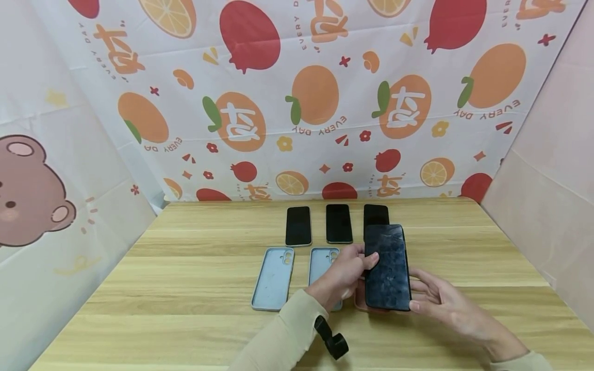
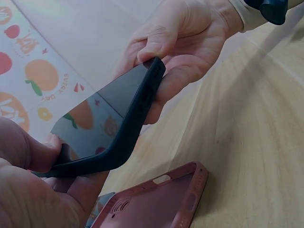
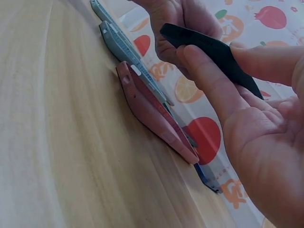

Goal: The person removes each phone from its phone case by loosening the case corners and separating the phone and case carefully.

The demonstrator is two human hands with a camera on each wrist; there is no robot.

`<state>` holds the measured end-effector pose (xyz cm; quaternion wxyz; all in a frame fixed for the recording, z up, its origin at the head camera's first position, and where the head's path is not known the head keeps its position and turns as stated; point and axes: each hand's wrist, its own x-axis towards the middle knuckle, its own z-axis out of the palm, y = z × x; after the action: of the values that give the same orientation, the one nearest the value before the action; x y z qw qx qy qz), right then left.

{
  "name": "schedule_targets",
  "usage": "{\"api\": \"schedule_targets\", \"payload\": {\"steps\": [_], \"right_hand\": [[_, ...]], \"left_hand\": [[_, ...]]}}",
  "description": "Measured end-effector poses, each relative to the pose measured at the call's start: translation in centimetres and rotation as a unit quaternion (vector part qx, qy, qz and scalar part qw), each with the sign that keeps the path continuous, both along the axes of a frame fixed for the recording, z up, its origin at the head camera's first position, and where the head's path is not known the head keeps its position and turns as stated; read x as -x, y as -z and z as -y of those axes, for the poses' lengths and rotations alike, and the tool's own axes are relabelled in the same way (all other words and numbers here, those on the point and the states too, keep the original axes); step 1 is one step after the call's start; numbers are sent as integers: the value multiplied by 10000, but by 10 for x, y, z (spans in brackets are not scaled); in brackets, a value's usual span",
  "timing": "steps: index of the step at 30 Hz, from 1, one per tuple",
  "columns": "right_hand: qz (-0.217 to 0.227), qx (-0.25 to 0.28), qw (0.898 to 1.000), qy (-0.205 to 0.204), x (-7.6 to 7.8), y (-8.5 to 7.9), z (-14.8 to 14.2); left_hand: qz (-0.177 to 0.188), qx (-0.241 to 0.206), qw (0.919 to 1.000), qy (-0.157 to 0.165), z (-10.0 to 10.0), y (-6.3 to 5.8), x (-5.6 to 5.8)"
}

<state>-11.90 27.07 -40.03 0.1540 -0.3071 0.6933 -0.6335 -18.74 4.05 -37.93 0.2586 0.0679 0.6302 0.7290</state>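
Observation:
A dark phone [image 1: 387,270] with a glossy, smudged screen is held above the table, screen up. Its raised dark rim, seen in the left wrist view, looks like a fitted case [image 2: 126,130]. My left hand [image 1: 347,269] grips the phone's left edge, thumb over the screen. At the lower right corner, my right hand [image 1: 447,307] pinches it between thumb and fingers. Below lies a pinkish-red phone case [image 2: 152,204], open side up and mostly hidden by the phone in the head view.
Two light blue phone cases, one on the left [image 1: 273,281] and one partly behind my left arm [image 1: 320,260], lie on the wooden table [image 1: 185,288]. Behind them are three dark phones, left [image 1: 298,226], middle [image 1: 339,224] and right [image 1: 376,215]. A fruit-print cloth [image 1: 278,154] hangs at the back.

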Motion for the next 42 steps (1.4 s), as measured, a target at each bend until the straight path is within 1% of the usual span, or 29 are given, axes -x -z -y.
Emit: {"api": "schedule_targets", "payload": {"steps": [3, 6, 13, 15, 21, 22, 26, 28, 29, 32, 34, 39, 42], "right_hand": [[-57, -46, 10000, 17, -1, 0, 0], [-40, 49, 10000, -44, 0, 0, 0], [137, 712, 9961, -506, 2, 2, 0], [155, 811, 9949, -573, 2, 3, 0], [-32, 911, 9935, -687, 2, 5, 0], [17, 952, 9930, -693, 2, 4, 1], [487, 1234, 9883, -751, 3, 1, 2], [696, 1313, 9863, -710, 3, -1, 2], [702, 1306, 9868, -653, 3, -2, 2], [556, 1194, 9906, -370, 2, -4, 2], [470, 1237, 9909, -233, 2, -4, 2], [425, 1542, 9869, -192, 4, -3, 4], [266, 1541, 9877, -45, 4, -1, 4]], "left_hand": [[52, -57, 10000, 42, 1, 1, 0], [107, -119, 9999, 33, 1, 0, 0], [185, -343, 9992, 16, 1, 0, 0], [222, -398, 9990, 38, 1, 0, -1], [303, -457, 9984, 146, 2, -1, -1], [310, -461, 9984, 130, 2, -2, -1], [300, -368, 9989, 58, 0, -2, 0], [307, -319, 9990, 25, -1, -3, 0], [321, -300, 9990, 29, -1, -3, 0], [327, -278, 9991, 16, -2, -3, 1], [347, -271, 9990, 5, -2, -4, 1], [357, -187, 9992, -66, -2, -4, 2], [331, -88, 9993, -149, -3, -2, 2]]}}
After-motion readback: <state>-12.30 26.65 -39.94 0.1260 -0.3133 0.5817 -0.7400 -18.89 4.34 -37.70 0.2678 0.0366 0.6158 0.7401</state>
